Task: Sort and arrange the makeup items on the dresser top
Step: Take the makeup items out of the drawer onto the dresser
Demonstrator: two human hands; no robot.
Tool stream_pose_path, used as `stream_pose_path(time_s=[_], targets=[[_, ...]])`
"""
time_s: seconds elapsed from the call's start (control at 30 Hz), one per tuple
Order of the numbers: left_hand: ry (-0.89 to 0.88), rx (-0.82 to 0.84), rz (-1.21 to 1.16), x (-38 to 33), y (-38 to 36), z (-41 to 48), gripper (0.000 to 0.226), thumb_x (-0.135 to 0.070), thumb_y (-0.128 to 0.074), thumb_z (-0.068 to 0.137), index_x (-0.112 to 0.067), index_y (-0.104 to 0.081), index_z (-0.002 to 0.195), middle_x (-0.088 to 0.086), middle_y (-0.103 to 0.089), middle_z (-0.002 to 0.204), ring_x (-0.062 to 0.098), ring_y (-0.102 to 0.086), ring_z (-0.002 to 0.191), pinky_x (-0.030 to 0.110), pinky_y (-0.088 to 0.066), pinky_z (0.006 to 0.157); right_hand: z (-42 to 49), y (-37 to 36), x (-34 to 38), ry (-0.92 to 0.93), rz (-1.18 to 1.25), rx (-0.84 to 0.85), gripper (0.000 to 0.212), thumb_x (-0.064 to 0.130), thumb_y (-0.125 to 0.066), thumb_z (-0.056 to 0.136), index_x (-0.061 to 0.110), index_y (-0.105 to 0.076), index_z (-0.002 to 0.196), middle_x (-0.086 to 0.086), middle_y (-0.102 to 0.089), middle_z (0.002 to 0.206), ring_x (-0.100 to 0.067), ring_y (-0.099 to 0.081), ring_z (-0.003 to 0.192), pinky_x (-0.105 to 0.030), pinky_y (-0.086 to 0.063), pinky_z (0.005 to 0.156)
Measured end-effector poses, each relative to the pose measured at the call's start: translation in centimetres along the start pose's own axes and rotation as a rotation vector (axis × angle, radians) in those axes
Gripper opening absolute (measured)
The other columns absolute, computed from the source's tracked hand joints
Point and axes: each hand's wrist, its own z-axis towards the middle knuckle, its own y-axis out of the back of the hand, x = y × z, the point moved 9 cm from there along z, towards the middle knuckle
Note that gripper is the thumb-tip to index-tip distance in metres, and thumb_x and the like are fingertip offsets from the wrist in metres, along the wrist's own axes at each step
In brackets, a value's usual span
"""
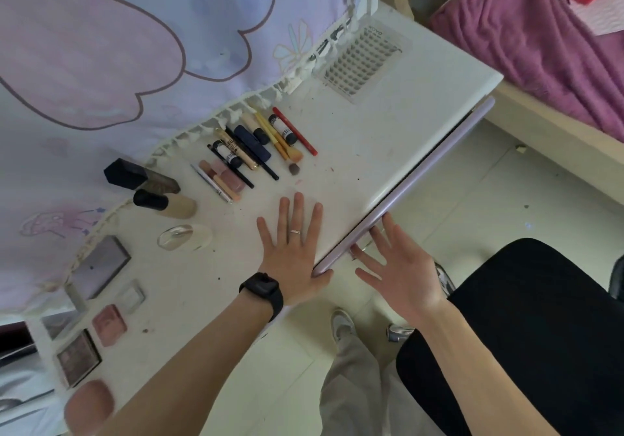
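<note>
Left hand (293,250) flat on white counter (371,138) mid-frame, fingers spread, empty, right hand (401,273) open and empty just past counter's edge, makeup row (256,148) above.

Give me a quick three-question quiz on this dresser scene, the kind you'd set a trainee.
1. True or false: the left hand lies flat, fingers straight, on the dresser top.
2. Pick one: which item ends the row of pencils and tubes on the side nearest the lash tray?
A) a black-capped foundation bottle
B) the red pencil
C) a pink compact
3. Short answer: what is worn on the left wrist?

Key: 1 true; 2 B; 3 a black watch.
</note>
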Motion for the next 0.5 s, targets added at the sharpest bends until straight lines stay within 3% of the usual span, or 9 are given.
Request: stream_pose_path(time_s=[0.13, 0.27, 0.4, 0.5], targets=[[-0.010, -0.070, 0.041, -0.1, -0.1, -0.2, 0.114, -0.068, -0.049, 0.081, -0.014, 0.017, 0.155, 0.022, 0.022, 0.161, 0.043, 0.017, 0.148, 0.076, -0.007, 0.110, 0.7, 2.5, 1.3, 0.040, -0.187, -0.131, 0.040, 0.044, -0.038, 0.107, 0.042, -0.050, 0.145, 0.012, -0.062, 0.138, -0.019, -0.058, 0.130, -0.042, -0.045, 0.103], [-0.015, -0.089, 0.058, -0.1, -0.2, -0.2, 0.112, -0.068, -0.047, 0.083, -0.014, 0.019, 0.155, 0.022, 0.023, 0.160, 0.043, 0.018, 0.148, 0.076, -0.007, 0.109, 1.5, 3.2, 0.7, 0.072, -0.118, -0.333, 0.039, 0.043, -0.046, 0.106, 0.037, -0.050, 0.144, 0.004, -0.061, 0.134, -0.019, -0.052, 0.131, -0.047, -0.042, 0.111], [-0.011, -0.093, 0.081, -0.2, -0.2, -0.2, 0.111, -0.069, -0.044, 0.084, -0.013, 0.021, 0.154, 0.022, 0.026, 0.159, 0.043, 0.021, 0.147, 0.075, -0.005, 0.110, 2.1, 0.3, -0.6, 0.157, -0.100, -0.366, 0.046, 0.038, -0.052, 0.104, 0.036, -0.044, 0.149, 0.023, -0.053, 0.132, -0.007, -0.046, 0.131, -0.037, -0.039, 0.112], [-0.018, -0.127, 0.071, -0.2, -0.2, -0.2, 0.109, -0.068, -0.047, 0.083, -0.012, 0.011, 0.157, 0.022, 0.020, 0.161, 0.043, 0.016, 0.149, 0.075, -0.006, 0.110, 2.1, -0.5, -1.1, 0.148, -0.134, -0.303, 0.058, 0.041, -0.057, 0.101, 0.037, -0.036, 0.154, 0.036, -0.051, 0.126, 0.005, -0.044, 0.126, -0.036, -0.034, 0.117]])
